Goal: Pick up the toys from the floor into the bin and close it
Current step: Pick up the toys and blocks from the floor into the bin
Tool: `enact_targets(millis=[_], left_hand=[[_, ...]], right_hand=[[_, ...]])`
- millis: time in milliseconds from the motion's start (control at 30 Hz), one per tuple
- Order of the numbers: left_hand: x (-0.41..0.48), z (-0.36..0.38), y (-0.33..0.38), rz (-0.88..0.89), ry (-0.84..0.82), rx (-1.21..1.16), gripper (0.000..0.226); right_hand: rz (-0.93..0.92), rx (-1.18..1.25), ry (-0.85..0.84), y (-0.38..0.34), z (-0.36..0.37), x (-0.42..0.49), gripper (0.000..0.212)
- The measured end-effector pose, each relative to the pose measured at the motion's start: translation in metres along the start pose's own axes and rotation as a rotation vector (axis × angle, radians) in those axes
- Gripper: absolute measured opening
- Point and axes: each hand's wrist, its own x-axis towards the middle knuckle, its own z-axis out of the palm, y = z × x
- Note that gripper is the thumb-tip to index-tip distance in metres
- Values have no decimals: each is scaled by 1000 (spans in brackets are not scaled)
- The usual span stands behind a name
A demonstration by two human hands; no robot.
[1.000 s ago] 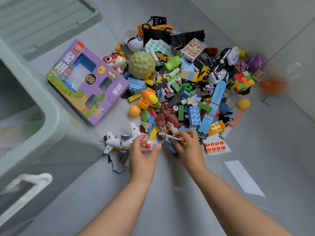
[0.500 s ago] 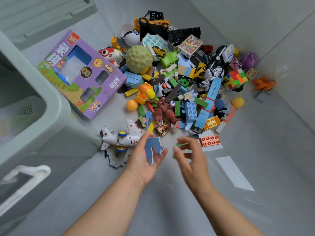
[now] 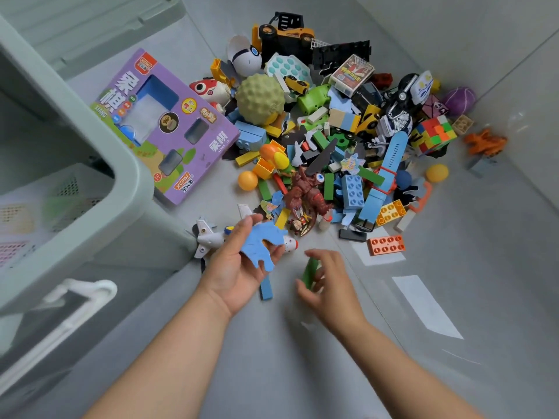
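Two hands (image 3: 239, 267) (image 3: 332, 285), left holding blue piece (image 3: 260, 246), right pinching green block (image 3: 310, 272).

Flat purple cardboard game box (image 3: 199, 152), 10 o'clock in view: white "象棋" and "XIANG" print, orange tag "XCPAI".

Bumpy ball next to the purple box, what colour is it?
The bumpy ball is pale yellowish green all over; the head view shows it best.
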Motion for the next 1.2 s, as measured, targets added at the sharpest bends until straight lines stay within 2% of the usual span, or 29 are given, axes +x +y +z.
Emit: enact_targets(millis=[67, 100, 167, 200, 267, 333, 400, 467, 567, 633, 700, 767, 833, 900, 1033, 1100, 1200], left_hand=[[-1, -1, 12, 51, -11, 24, 22], [-3, -2, 15, 69, -2, 29, 20], [-5, -1, 18, 93, 38, 36, 12], [-6, -1, 17, 98, 63, 41, 16], [-8, -3, 16, 90, 85, 43, 20], [-10, -5, 16, 75, 76, 43, 24], [-12, -7, 16, 75, 60, 82, 31], [-14, -8, 18, 78, 65, 111, 37], [-16, -6, 19, 65, 72, 102, 45], [-18, -4, 19, 47, 70, 82, 48], [-20, 1, 17, 33, 73, 59, 50], [-23, 12, 14, 18, 64, 38, 51], [-30, 30, 9, 2, 21, 34, 53], [-43, 55, 8, -10, -45, 37, 57], [-89, 107, 33, 86, -144, 16, 46], [-120, 120, 58, 172, -141, 29, 39], [-166, 117, 99, 352, -74, 25, 31]], right_hand=[[-172, -23, -120, -11, 17, -8, 46], [-235, -80, -179, -14, 25, -8, 48], [-264, -289, -291, -19, 40, -3, 56], [-271, -407, -343, -21, 45, -1, 58], [-396, -568, -326, -20, 56, 3, 49], [-435, -567, -272, -9, 62, 6, 34], [-364, -512, -181, -7, 56, 12, 26], [-246, -519, -176, -9, 43, 14, 23], [-133, -463, -176, -8, 27, 8, 30], [18, -301, -136, -11, 17, 7, 29], [125, -28, 33, -26, -2, 7, 32], [-16, 161, 181, -52, -28, 4, 45], [-272, 213, 202, -91, -51, -2, 50], [-421, 126, 200, -121, -59, -7, 51], [-533, -88, 323, -173, -68, -16, 50], [-604, -72, 297, -207, -74, -22, 48], [-782, 7, 159, -264, -65, -30, 47]])
